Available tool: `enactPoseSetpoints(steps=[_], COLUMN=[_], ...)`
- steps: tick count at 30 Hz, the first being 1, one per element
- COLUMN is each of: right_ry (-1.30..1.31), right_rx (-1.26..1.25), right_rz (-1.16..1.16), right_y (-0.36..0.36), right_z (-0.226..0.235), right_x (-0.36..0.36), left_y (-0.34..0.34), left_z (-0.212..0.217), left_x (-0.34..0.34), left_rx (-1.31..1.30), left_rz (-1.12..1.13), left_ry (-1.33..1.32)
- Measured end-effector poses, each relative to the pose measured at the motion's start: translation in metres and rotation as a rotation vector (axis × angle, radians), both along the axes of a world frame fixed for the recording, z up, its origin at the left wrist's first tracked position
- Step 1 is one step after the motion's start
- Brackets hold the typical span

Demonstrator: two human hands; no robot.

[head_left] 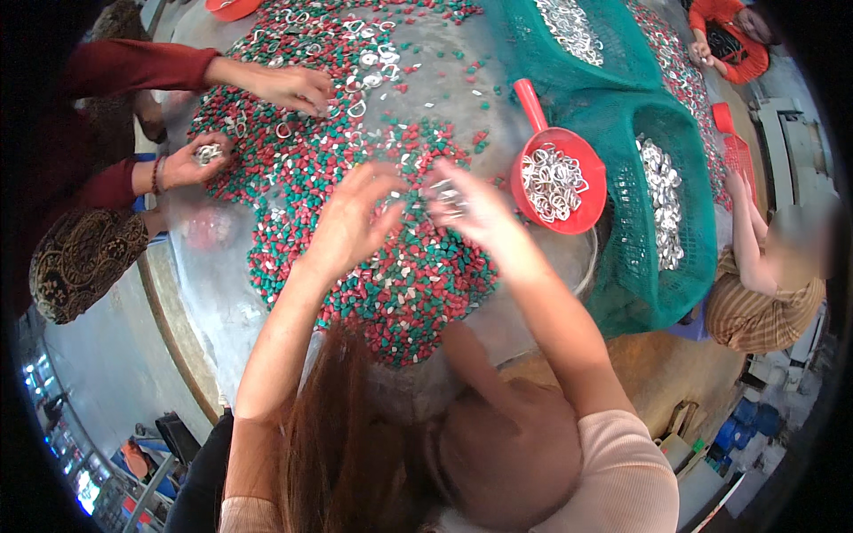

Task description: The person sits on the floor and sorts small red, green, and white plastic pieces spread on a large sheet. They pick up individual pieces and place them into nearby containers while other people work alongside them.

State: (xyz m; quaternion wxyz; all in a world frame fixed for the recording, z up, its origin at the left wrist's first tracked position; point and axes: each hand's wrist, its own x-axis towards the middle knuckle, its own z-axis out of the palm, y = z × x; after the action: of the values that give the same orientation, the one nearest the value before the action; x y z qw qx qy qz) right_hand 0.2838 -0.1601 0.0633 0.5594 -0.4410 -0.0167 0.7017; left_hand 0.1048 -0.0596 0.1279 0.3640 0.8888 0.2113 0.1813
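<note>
A wide pile of small red, green and white pellets (391,284) with silver metal rings mixed in covers a round grey metal table (209,293). My left hand (355,209) reaches into the pile, fingers apart and bent down onto the pellets; it is blurred. To its right, my right hand (466,204) hovers just above the pile with several silver rings (447,194) pinched in its fingers. A red scoop (555,182) full of silver rings lies right of my right hand, at the table's edge.
Two green mesh baskets (689,169) (533,53) hold silver rings. A person in red sleeves at the left picks in the pile with one hand (293,84) and holds rings in the other (191,160). Other people sit at the right (755,293) and top right (729,35).
</note>
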Motion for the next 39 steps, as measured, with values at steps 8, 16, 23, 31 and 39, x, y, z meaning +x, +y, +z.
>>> enactPoseSetpoints(steps=[8,16,23,31,39], right_ry=[-1.626,-2.082,-1.875,-1.86,-1.727], right_rx=[-0.424,0.223,0.107,0.013,0.622], right_rz=[-0.128,-0.025,0.466,0.658,0.563], right_y=[-0.087,0.014,0.169,0.277,0.165], right_z=[0.005,0.011,-0.07,-0.07,-0.091], right_x=[0.153,0.102,0.098,0.056,-0.031], left_y=[0.039,0.023,0.021,0.017,0.016], left_z=[-0.039,-0.102,-0.109,-0.108,-0.118], left_x=[-0.042,-0.067,-0.073,-0.069,-0.076], left_rx=[-0.108,-0.072,-0.173,-0.164,-0.118], left_rz=[0.342,0.295,-0.013,-0.007,0.014], left_ry=[0.058,0.681,1.021,1.064,0.991])
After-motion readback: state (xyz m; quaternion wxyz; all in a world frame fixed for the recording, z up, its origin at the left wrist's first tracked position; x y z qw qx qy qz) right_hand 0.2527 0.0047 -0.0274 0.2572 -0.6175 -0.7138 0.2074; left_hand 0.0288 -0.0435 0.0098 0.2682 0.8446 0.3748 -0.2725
